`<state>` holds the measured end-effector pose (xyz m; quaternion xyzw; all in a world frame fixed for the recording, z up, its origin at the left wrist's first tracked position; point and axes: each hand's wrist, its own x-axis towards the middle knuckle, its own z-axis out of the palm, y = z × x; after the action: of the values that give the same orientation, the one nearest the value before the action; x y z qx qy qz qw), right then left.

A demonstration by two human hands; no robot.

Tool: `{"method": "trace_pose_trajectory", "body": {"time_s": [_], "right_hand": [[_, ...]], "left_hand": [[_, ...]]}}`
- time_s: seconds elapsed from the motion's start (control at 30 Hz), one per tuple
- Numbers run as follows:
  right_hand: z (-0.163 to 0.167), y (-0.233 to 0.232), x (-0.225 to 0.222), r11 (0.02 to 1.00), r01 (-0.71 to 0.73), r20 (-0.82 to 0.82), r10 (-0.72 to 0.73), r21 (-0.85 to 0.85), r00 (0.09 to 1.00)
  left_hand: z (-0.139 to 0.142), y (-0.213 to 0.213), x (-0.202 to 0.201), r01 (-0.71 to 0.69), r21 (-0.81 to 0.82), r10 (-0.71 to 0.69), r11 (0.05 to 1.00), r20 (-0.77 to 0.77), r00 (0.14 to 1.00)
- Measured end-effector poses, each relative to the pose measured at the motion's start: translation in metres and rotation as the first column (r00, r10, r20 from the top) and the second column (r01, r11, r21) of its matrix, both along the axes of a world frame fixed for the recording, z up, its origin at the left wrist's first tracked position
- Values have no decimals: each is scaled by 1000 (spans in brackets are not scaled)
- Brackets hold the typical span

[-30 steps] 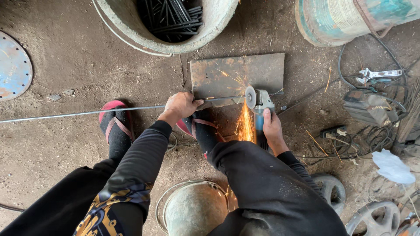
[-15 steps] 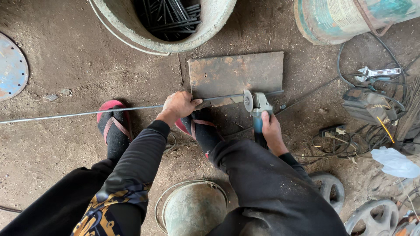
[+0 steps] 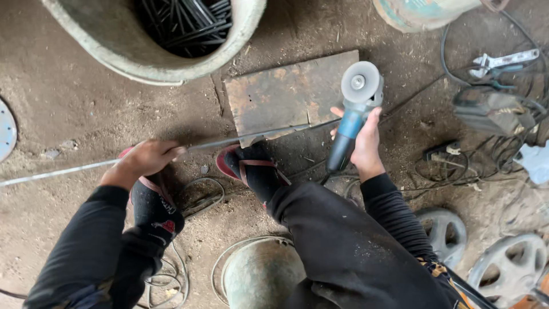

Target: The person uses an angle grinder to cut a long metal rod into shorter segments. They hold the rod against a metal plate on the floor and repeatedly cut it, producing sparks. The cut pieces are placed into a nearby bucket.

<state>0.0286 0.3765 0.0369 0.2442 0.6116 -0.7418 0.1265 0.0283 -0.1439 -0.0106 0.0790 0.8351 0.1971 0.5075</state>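
Observation:
My left hand [image 3: 146, 161] grips a long thin steel rod [image 3: 229, 141] that runs from the far left across a rusty metal plate [image 3: 286, 94] on the dirt floor. My right hand [image 3: 365, 137] holds a blue angle grinder [image 3: 354, 109], lifted off the rod with its disc tilted up over the plate's right end. No sparks show. My feet in red sandals [image 3: 251, 169] rest just below the rod, the right one beside the plate's near edge.
A large concrete tub [image 3: 103, 48] holding several dark cut rods stands at the top. A metal bucket [image 3: 260, 280] sits between my legs. Cables, a wrench [image 3: 503, 60] and a dark box lie at right; wheel-like castings [image 3: 509, 263] lie lower right.
The grinder stopped throwing sparks and my right hand lifted it up and to the right, off the rod. My left hand slid leftward along the rod.

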Motion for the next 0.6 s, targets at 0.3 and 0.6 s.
{"method": "trace_pose_trajectory", "body": {"time_s": [0.3,0.6], "right_hand": [[-9,25,72,971,230,174,-215,-71,961],[2,53,140,910,405,246,-376,-82,894]], "left_hand": [[-4,67,8,-119,68,134,991,-304,943],[-7,151,8,-159,122,196,980,-418,887]]}}
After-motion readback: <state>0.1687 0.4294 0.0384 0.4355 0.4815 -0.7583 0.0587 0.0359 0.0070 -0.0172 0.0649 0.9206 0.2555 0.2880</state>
